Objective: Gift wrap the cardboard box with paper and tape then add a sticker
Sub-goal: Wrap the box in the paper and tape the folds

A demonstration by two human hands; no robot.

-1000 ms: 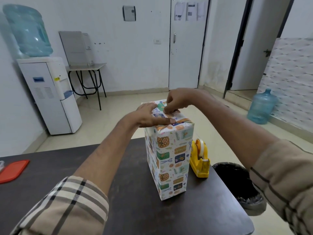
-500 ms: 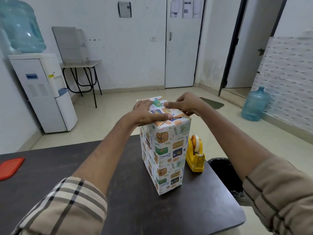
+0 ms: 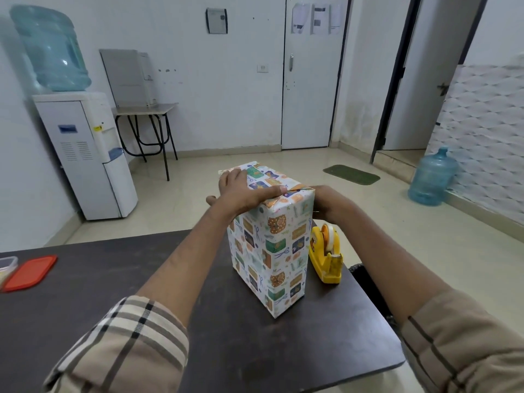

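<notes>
The box (image 3: 272, 251), covered in white patterned gift paper, stands upright on end on the dark table (image 3: 141, 279). My left hand (image 3: 241, 191) lies across its top, thumb stretched along the near top edge, fingers over the left side. My right hand (image 3: 326, 202) is against the box's right side just below the top edge; its fingers are hidden behind the box. A yellow tape dispenser (image 3: 326, 256) stands right beside the box on the right.
A red lid (image 3: 29, 272) and a clear container (image 3: 7, 263) lie at the table's left edge. A black bin (image 3: 365, 282) sits below the table's right edge. Beyond are a water dispenser (image 3: 85, 154), a small table (image 3: 144, 109), a floor bottle (image 3: 431, 177).
My right hand has come off the top of the box and moved down to its right side. My left hand stays on top. The view has shifted slightly.
</notes>
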